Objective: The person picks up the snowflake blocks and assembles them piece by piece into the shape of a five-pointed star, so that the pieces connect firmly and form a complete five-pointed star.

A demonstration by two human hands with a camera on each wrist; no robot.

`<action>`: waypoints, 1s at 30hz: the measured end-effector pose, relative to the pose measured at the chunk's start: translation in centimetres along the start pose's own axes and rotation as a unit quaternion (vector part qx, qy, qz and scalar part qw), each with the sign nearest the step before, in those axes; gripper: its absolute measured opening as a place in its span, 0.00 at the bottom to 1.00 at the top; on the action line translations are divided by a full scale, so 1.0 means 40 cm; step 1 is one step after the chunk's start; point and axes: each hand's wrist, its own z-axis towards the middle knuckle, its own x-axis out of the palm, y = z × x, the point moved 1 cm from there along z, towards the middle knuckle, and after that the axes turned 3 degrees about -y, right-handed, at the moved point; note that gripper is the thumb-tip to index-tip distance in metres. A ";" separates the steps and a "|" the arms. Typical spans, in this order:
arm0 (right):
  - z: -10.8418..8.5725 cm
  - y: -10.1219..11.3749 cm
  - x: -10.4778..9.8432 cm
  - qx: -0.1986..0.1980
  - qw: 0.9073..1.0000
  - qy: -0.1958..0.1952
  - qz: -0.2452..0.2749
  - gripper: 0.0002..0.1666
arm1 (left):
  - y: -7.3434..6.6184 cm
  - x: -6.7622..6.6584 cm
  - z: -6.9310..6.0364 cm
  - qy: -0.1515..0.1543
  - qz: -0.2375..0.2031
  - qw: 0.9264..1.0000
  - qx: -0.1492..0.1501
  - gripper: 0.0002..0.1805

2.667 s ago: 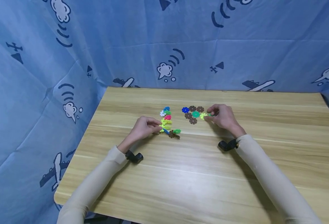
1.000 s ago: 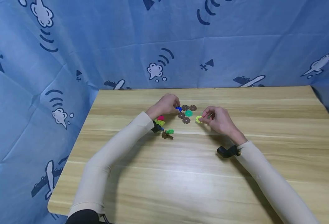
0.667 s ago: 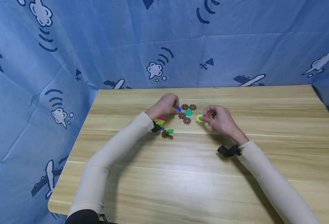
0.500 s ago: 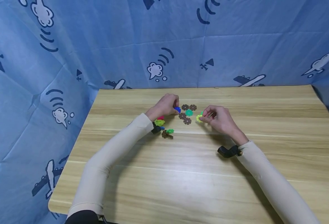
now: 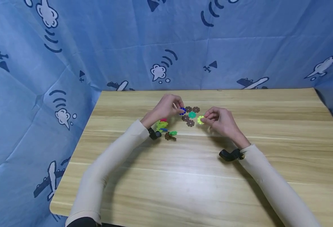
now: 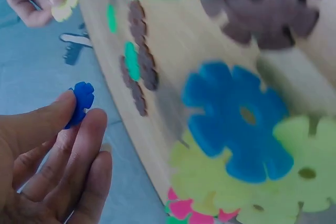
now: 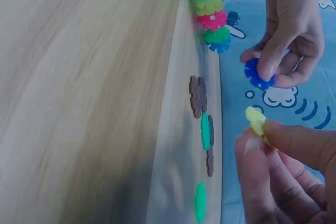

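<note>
In the head view my left hand (image 5: pixel 167 106) pinches a dark blue notched disc (image 5: pixel 182 111) between thumb and finger. My right hand (image 5: pixel 221 121) grips a yellow disc (image 5: pixel 200 120) the same way, a short way to the right. Both wrist views show the two discs raised off the table: the blue one (image 6: pixel 83 100) upright in the left wrist view, the yellow one (image 7: pixel 255 120) tilted in the right wrist view. Between the hands lie several brown discs (image 5: pixel 190 123) and a green disc (image 5: pixel 192 115). Another green disc (image 7: pixel 200 203) lies near my right hand.
Joined discs in yellow, pink, blue, green and brown (image 5: pixel 162 125) stand below my left wrist, partly hidden by it. The wooden table (image 5: pixel 183 189) reaches back to a blue patterned curtain (image 5: pixel 183 37). Black wrist cameras are strapped on both wrists.
My left hand has left the joined discs, moved back and right, and taken the dark blue disc. My right hand has lifted the yellow disc and shifted slightly left.
</note>
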 end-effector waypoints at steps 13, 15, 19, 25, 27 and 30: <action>-0.002 0.043 0.013 -0.032 0.996 -0.005 0.083 0.15 | -0.025 0.004 -0.085 -0.055 -0.126 0.990 0.016 0.08; -0.005 0.050 0.015 -0.039 0.996 -0.004 0.080 0.15 | -0.024 0.008 -0.095 -0.060 -0.127 0.990 0.018 0.07; -0.013 0.062 0.018 -0.044 0.997 -0.006 0.064 0.15 | -0.022 0.016 -0.111 -0.064 -0.149 0.987 0.018 0.06; -0.024 0.074 0.023 -0.029 0.997 0.000 0.065 0.16 | -0.020 0.036 -0.126 -0.070 -0.209 0.975 0.016 0.07; -0.025 0.075 0.026 -0.028 0.997 0.003 0.072 0.16 | -0.022 0.041 -0.130 -0.069 -0.217 0.974 0.011 0.07; -0.027 0.075 0.030 -0.026 0.996 0.006 0.082 0.16 | -0.023 0.045 -0.135 -0.071 -0.220 0.973 0.003 0.07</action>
